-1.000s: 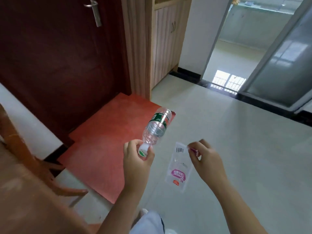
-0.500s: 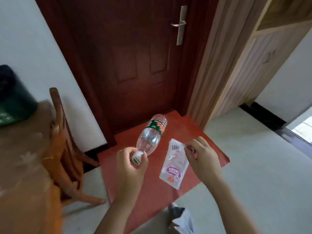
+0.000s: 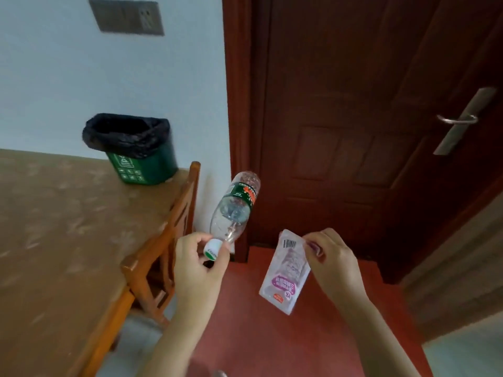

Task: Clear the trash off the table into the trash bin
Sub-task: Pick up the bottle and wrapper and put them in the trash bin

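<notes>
Holding a clear plastic bottle [image 3: 236, 210] by its white cap [image 3: 212, 248], our left hand [image 3: 196, 270] pinches it closed, base tilted up. Our right hand [image 3: 333, 261] pinches a pink-printed wrapper [image 3: 285, 273] by its top edge. Farther left, the green trash bin [image 3: 141, 159] with a black liner stands on the table [image 3: 54, 227], beside a wooden chair [image 3: 163, 254].

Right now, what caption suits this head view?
Left hand carries bottle, right hand a wrapper, toward bin.

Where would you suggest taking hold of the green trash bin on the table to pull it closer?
Probably grip the green trash bin by its bare lower body from the near side. The black liner is folded loosely over the rim, so a rim grip would likely slip.
</notes>
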Demonstrator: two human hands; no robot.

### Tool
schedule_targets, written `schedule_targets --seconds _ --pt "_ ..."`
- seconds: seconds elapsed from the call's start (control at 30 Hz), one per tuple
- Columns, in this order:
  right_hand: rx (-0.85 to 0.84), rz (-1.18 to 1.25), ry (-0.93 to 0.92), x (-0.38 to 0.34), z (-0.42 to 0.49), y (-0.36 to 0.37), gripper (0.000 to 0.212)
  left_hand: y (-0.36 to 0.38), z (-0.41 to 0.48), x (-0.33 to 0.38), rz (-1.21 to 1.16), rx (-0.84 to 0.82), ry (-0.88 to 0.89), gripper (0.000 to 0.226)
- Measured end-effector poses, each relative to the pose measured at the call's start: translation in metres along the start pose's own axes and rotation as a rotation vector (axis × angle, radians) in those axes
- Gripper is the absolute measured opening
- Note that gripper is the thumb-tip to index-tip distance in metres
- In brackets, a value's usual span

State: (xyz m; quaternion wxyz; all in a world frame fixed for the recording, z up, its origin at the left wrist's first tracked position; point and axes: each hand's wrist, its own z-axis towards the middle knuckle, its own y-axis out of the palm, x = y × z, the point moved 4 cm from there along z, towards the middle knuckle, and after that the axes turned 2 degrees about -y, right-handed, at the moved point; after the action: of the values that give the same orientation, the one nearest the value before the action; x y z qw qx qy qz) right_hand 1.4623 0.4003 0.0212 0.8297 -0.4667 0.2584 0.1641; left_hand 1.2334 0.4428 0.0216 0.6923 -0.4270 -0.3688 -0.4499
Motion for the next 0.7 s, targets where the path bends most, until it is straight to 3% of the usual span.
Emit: schedule_targets --seconds 0.37,0.7 --pt "-0.093 0.037 -0.335 -0.056 0.165 0.111 0.014 -0.02 0.149 -0.054 0.048 0.299 -0.026 0.023" --pt "-0.152 0.185 -0.476 -0.135 0.298 0.236 0.009 -0.069 0.273 -0.114 0.123 0.503 -0.155 0.022"
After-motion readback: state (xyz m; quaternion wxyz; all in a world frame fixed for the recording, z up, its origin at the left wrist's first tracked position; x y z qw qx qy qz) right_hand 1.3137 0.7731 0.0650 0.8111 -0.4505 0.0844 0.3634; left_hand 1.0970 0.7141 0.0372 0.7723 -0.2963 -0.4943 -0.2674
